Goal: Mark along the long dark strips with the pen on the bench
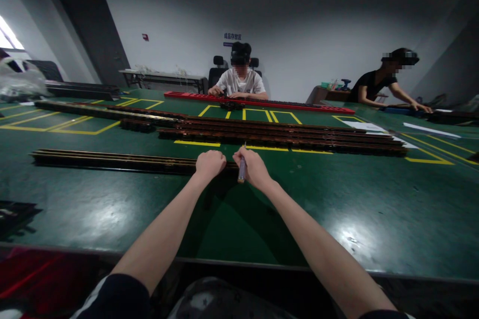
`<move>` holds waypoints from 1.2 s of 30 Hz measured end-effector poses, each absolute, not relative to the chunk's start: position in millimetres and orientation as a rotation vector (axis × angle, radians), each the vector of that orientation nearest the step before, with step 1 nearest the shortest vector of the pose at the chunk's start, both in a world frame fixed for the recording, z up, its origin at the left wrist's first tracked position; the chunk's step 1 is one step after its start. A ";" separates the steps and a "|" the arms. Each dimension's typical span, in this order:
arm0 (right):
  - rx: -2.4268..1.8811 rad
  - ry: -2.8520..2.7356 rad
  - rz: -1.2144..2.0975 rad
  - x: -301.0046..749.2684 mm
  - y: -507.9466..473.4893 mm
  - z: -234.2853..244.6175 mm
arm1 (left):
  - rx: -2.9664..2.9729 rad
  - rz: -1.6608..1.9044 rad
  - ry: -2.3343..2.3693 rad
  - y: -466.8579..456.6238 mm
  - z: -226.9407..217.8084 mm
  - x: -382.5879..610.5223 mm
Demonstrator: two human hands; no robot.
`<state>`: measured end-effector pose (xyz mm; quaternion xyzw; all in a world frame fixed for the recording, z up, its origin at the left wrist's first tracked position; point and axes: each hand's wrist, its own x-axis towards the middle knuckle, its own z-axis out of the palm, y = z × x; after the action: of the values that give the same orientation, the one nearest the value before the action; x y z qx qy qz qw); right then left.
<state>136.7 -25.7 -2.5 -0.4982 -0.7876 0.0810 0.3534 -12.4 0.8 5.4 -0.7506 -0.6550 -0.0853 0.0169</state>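
A long dark strip (pixel 112 159) with gold-toned edges lies crosswise on the green table in front of me. My left hand (pixel 211 163) is closed around it near its right end, knuckles up. Just to the right, my right hand (pixel 254 167) grips a slim, pen-like tool (pixel 241 170) with a greyish handle. A thin tip pokes up past the fingers and the handle's butt points toward me; the tool's exact kind is unclear. The strip's end lies between my hands, partly hidden by them.
Beyond my hands lies a bundle of long dark strips (pixel 280 132). Farther back is a long red rail (pixel 299 103), where a seated co-worker (pixel 241 82) handles small dark parts. Another co-worker (pixel 374 79) leans over the table at right. Black pieces (pixel 17 217) lie at near left.
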 end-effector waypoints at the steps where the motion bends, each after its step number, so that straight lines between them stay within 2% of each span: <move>1: -1.302 -2.096 0.153 132.5 -28.7 -2.4 | -2.328 -0.267 -2.047 0.6 5.5 -12.3; 7: -1.405 -2.387 -0.018 123.5 -36.8 -7.1 | -2.336 -0.294 -2.010 0.6 4.2 -12.0; 15: -1.428 -2.406 -0.077 125.3 -31.5 -8.3 | -2.341 -0.367 -1.945 3.0 -0.7 -12.6; 27: -1.538 -2.272 0.024 150.6 -12.8 -3.5 | -2.451 -0.471 -1.800 6.5 -1.9 -13.3; 36: -1.674 -2.165 0.043 204.6 1.1 -6.8 | -2.463 -0.436 -1.908 15.5 -2.5 -26.5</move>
<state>204.6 1.1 -6.8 -0.5992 -0.7748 0.0152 0.2010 -26.5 15.5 -2.5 -0.7829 -0.6065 -0.1386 -0.0025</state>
